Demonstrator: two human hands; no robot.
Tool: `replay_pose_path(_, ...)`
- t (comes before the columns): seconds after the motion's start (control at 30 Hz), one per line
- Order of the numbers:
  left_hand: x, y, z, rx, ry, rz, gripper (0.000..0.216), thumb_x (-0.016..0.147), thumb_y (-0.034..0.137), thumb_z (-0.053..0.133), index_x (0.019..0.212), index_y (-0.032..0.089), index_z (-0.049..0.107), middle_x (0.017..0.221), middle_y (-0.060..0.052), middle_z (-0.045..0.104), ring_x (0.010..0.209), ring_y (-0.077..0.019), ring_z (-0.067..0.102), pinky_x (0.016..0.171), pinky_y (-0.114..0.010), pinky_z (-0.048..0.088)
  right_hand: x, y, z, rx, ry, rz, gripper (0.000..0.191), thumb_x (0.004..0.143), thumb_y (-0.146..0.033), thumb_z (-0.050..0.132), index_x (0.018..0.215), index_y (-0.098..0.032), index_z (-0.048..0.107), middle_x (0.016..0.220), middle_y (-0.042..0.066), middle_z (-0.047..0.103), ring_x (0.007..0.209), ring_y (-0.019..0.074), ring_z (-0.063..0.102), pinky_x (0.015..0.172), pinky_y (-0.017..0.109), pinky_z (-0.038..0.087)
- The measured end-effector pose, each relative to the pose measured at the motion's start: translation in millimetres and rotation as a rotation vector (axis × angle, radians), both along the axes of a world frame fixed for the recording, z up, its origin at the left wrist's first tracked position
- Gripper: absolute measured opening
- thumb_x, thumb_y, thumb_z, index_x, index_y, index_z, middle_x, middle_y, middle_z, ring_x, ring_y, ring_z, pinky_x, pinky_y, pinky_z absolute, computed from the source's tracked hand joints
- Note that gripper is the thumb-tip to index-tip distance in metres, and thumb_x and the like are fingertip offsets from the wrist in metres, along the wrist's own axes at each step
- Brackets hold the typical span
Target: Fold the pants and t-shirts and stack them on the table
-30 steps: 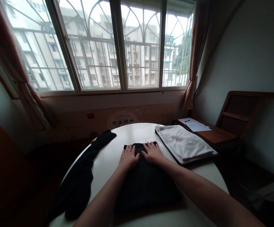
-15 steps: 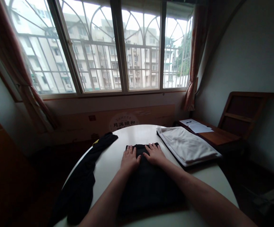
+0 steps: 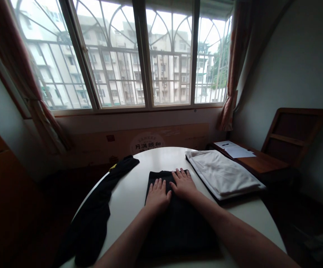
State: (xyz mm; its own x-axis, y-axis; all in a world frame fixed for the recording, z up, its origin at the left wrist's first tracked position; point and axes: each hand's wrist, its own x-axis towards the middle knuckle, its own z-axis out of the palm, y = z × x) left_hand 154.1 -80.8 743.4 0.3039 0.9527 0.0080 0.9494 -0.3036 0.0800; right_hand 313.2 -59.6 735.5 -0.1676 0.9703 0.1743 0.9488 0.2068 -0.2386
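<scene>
A black folded garment [image 3: 178, 227] lies flat in front of me on the white round table [image 3: 128, 197]. My left hand [image 3: 158, 195] rests palm down on its upper left part, fingers stretched out. Near the far right corner of the same garment, my right hand [image 3: 183, 184] also lies flat with its fingers spread. Neither hand grips anything. The forearms cover parts of the garment's two sides. What kind of garment it is, I cannot tell.
A white folded cloth [image 3: 223, 175] lies on a dark one at the table's right. Along the left edge stretches a loose black garment [image 3: 94, 216] with a yellow patch. Beyond the table's right side stands a wooden chair [image 3: 267, 162] bearing papers [image 3: 238, 150] and a pen.
My left hand has slid back toward me and slightly right over the black garment. My right hand stays near the far right corner. The view has shifted slightly.
</scene>
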Motion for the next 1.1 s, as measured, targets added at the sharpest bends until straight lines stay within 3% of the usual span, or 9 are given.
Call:
replay_pose_path(0.1, -0.1, 0.0, 1.9, -0.006, 0.0, 0.005, 0.071, 0.098, 0.048, 0.028, 0.156, 0.007, 0.03, 0.165, -0.015, 0.022, 0.154, -0.0293, 0.016, 0.126, -0.049, 0.014, 0.4, 0.9, -0.3, 0.026, 0.004, 0.006, 0.071, 0.099, -0.052, 0.035, 0.158, -0.012, 0.031, 0.165, 0.014, 0.023, 0.155, 0.0318, 0.012, 0.124, 0.051, -0.001)
replay_pose_path(0.33, 1.0, -0.6, 2.3, -0.006, -0.001, 0.009, 0.072, 0.098, 0.049, 0.03, 0.156, 0.007, 0.03, 0.165, -0.016, 0.024, 0.154, -0.0299, 0.018, 0.126, -0.049, 0.015, 3.5, 5.8, -3.1, -0.155, 0.019, 0.011, 0.074, 0.099, -0.055, 0.029, 0.159, -0.011, 0.029, 0.166, 0.011, 0.021, 0.155, 0.0313, 0.013, 0.124, 0.052, 0.006)
replay_pose_path(0.63, 2.0, -0.9, 2.6, 0.019, 0.0, 0.041, 0.074, 0.097, 0.052, 0.032, 0.157, 0.009, 0.03, 0.165, -0.016, 0.02, 0.155, -0.0312, 0.015, 0.125, -0.05, 0.014, 2.7, 3.1, -1.0, -0.153, 0.022, -0.004, 0.07, 0.099, -0.055, 0.031, 0.16, -0.021, 0.027, 0.167, 0.011, 0.018, 0.155, 0.0323, 0.01, 0.122, 0.057, 0.002)
replay_pose_path(1.1, 0.2, -1.3, 0.5, 0.011, 0.0, 0.04, 0.073, 0.098, 0.054, 0.028, 0.157, 0.011, 0.031, 0.165, -0.016, 0.023, 0.154, -0.0308, 0.017, 0.125, -0.051, 0.013, 3.4, 2.9, -0.7, -0.145, 0.03, 0.005, 0.068, 0.099, -0.056, 0.032, 0.159, -0.024, 0.029, 0.167, 0.012, 0.019, 0.155, 0.0332, 0.009, 0.121, 0.058, 0.001)
